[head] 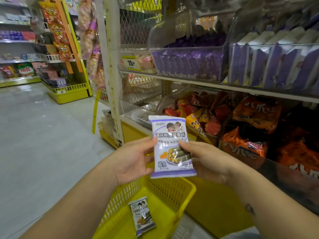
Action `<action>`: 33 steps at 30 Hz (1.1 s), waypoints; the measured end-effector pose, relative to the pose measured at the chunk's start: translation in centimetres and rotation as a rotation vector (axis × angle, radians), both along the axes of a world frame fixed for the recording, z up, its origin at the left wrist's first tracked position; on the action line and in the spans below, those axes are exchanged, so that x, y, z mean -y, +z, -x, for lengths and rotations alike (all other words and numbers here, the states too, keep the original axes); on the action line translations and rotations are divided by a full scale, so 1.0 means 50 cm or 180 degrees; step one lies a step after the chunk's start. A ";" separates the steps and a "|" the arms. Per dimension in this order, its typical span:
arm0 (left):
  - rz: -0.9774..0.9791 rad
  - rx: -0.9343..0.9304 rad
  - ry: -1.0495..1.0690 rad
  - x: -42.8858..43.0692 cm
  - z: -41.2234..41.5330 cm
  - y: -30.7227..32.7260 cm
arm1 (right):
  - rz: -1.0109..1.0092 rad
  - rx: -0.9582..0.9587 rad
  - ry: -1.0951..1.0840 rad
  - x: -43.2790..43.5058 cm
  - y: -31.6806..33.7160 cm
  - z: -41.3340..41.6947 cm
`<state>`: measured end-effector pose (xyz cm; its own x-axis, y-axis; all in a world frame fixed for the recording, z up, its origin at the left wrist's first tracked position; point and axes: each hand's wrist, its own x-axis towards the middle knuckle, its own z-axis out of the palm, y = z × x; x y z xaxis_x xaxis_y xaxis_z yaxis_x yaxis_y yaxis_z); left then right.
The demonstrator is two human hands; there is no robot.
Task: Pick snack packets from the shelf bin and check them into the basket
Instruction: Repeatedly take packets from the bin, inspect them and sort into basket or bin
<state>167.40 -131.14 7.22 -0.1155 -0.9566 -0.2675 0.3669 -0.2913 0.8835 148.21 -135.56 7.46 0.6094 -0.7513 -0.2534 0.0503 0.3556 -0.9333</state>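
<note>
purple snack packet [170,147], pinched upright between left fingers [151,141] and right fingers [185,144], over basket [181,182]

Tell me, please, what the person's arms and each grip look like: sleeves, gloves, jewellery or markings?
Both forearms are bare, no sleeves in view. The left grip and right grip wear no gloves, rings or watch that shows. The right forearm bears one small dark mark, perhaps a tattoo.

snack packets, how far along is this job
Done: one seaweed-roll packet lies in the yellow basket. In hand: the left hand and right hand hold a second packet above the basket. Left: dropping it in; similar purple-and-white packets fill the clear shelf bin at upper right.
</note>
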 end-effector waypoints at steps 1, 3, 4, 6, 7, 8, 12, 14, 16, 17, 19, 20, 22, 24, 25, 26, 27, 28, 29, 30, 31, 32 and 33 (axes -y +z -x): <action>-0.0013 -0.0002 -0.0090 -0.001 -0.001 -0.004 | -0.0067 0.0019 -0.0048 0.002 -0.001 0.000; -0.0025 -0.0039 -0.0232 -0.002 -0.001 -0.011 | -0.0184 0.0045 -0.0084 0.005 -0.002 0.000; -0.0026 -0.0080 -0.0266 -0.003 -0.001 -0.013 | -0.0225 0.0086 -0.0066 0.006 -0.004 0.001; -0.0021 -0.0187 -0.0229 -0.003 0.002 -0.015 | -0.0216 0.0206 -0.0025 0.005 -0.006 0.001; 0.0005 -0.0133 -0.0120 -0.002 0.006 -0.015 | -0.0137 0.0246 -0.0056 0.005 -0.008 -0.002; 0.0075 0.0076 0.0072 -0.002 0.012 -0.017 | 0.0051 0.0211 -0.0142 0.004 -0.011 -0.007; 0.0938 0.1338 0.0640 -0.004 0.043 -0.027 | 0.1963 -0.0523 -0.0701 -0.018 -0.028 -0.031; 0.0977 0.0943 0.0340 -0.008 0.059 -0.031 | 0.2400 -0.0443 -0.0334 -0.036 -0.036 -0.043; 0.0893 0.0627 0.0401 -0.010 0.059 -0.032 | 0.2509 -0.0501 -0.0050 -0.043 -0.044 -0.049; 0.0893 0.0483 0.0512 -0.008 0.052 -0.033 | 0.2600 -0.0613 -0.0098 -0.040 -0.044 -0.048; 0.0829 0.0132 0.0585 -0.006 0.036 -0.033 | 0.2655 -0.0777 -0.0432 -0.028 -0.038 -0.041; 0.0831 -0.0024 0.0530 -0.006 0.030 -0.032 | 0.2536 -0.0762 -0.0599 -0.022 -0.034 -0.038; 0.0866 -0.0263 0.0311 -0.007 0.022 -0.034 | 0.2066 -0.0485 -0.0777 -0.013 -0.028 -0.033; 0.0844 -0.0420 0.0137 -0.009 0.021 -0.033 | 0.1471 -0.0092 -0.0659 -0.009 -0.024 -0.030; 0.0838 -0.0427 0.0108 -0.009 0.022 -0.034 | 0.1289 0.0065 -0.0543 -0.008 -0.022 -0.029; 0.0858 -0.0341 0.0136 -0.009 0.024 -0.035 | 0.1236 0.0138 -0.0477 -0.009 -0.021 -0.028; 0.0899 -0.0075 0.0264 -0.009 0.027 -0.036 | 0.1271 0.0152 -0.0485 -0.010 -0.019 -0.027; 0.0955 0.0433 0.0507 -0.007 0.028 -0.038 | 0.1395 0.0102 -0.0568 -0.011 -0.019 -0.027; 0.1018 0.1029 0.0775 -0.006 0.029 -0.039 | 0.1612 -0.0037 -0.0674 -0.012 -0.019 -0.027; 0.1108 0.1527 0.0967 -0.005 0.031 -0.038 | 0.1876 -0.0237 -0.0751 -0.014 -0.020 -0.027; 0.1200 0.1883 0.1078 -0.003 0.034 -0.039 | 0.2135 -0.0415 -0.0791 -0.017 -0.020 -0.028; 0.1259 0.2078 0.1129 -0.003 0.037 -0.040 | 0.2352 -0.0521 -0.0806 -0.021 -0.021 -0.029; 0.1299 0.2150 0.1131 -0.004 0.039 -0.041 | 0.2525 -0.0556 -0.0801 -0.025 -0.021 -0.031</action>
